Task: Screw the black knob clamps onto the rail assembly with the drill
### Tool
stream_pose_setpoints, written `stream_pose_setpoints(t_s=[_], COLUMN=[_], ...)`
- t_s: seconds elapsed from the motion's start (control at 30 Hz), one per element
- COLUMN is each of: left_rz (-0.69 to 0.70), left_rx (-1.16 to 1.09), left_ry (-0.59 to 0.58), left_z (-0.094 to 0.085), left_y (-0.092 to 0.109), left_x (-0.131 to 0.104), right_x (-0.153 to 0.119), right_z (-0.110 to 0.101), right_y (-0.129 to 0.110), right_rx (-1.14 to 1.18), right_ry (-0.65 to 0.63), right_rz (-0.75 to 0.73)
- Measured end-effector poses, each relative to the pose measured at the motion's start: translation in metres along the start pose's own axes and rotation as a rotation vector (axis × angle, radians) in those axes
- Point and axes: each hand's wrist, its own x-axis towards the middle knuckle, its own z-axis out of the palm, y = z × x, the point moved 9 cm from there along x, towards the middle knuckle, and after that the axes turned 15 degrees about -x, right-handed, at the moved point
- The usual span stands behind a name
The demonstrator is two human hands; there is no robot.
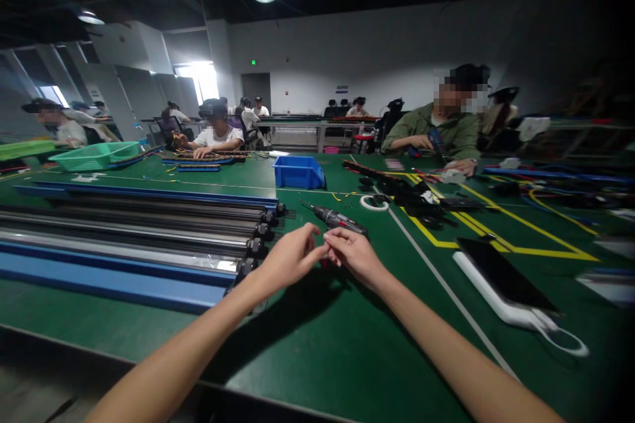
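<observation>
My left hand (296,252) and my right hand (351,252) meet at the fingertips over the green table (307,350). The fingers of both are pinched together, and whatever they hold, if anything, is too small to make out. Just beyond them lies a dark power screwdriver (338,219), its bit pointing to the back left. Left of my hands, long blue rails (109,279) and dark and silver bars (124,240) with black end fittings lie side by side.
A blue bin (298,172) stands beyond the screwdriver, a green basket (96,155) at the back left. On the right are a phone (506,274) on a white power bank, a white ring (374,203) and dark parts. A person in green (431,125) holds a power tool across the table.
</observation>
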Motion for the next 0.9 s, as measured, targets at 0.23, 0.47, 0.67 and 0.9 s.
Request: stream_pose_setpoints(t_s=[0.23,0.47,0.67,0.9], left_rz=[-0.115,-0.055,-0.142,-0.217], left_rx=[-0.312,-0.272,-0.115,-0.241], left_ry=[0.132,0.215,0.434,0.349], left_z=[0.063,0.068,0.041,0.072], left_y=[-0.047,-0.038,-0.072,-0.097], left_x=[0.012,0.000,-0.005,0.001], right_x=[-0.027,-0.027,-0.016,-0.017], right_z=[-0.019,-0.015,-0.051,-0.057], right_y=[0.044,0.039,0.063,0.080], right_rx=[0.265,0.255,-0.035,-0.005], right_ry=[0.022,-0.036,0.236,0.237], right_rz=[0.105,0.080,0.176,0.340])
